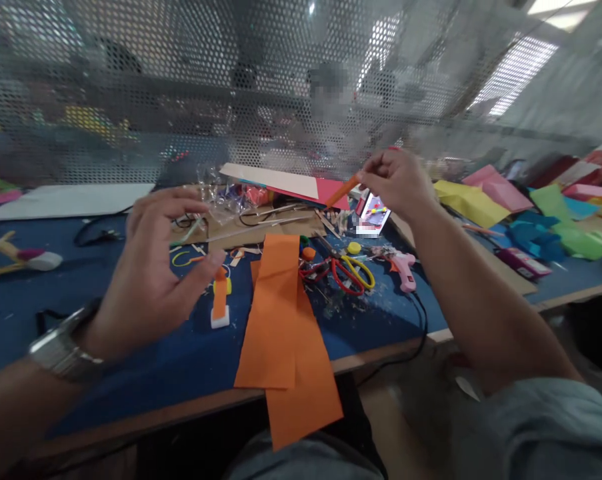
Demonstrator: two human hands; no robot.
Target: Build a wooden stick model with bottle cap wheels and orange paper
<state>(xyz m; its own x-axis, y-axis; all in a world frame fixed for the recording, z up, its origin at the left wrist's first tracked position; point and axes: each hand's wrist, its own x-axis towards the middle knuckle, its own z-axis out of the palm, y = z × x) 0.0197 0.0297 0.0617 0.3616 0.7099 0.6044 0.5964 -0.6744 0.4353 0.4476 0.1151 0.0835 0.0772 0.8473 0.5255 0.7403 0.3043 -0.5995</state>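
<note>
Pinched in the fingers of my right hand (pixel 398 183) is a thin orange strip (pixel 343 191), raised above the far part of the table. My left hand (pixel 158 260) hovers on the left with thumb and fingers apart, holding nothing. Just beyond its thumb stands a small orange piece with a yellow part (pixel 221 293) on a white block (pixel 220 317). Two orange paper sheets (pixel 275 313) overlap between my hands and stick out past the table's front edge. Scissors with red and yellow handles (pixel 353 273) lie right of the sheets.
A pink glue gun (pixel 405 270) rests on the right, its black cord running off the front edge. Behind it a lit phone (pixel 374 215) leans. Colored papers (pixel 473 200) lie far right; a white sheet (pixel 71 200) is far left. A perforated metal screen (pixel 191 100) rises behind the table.
</note>
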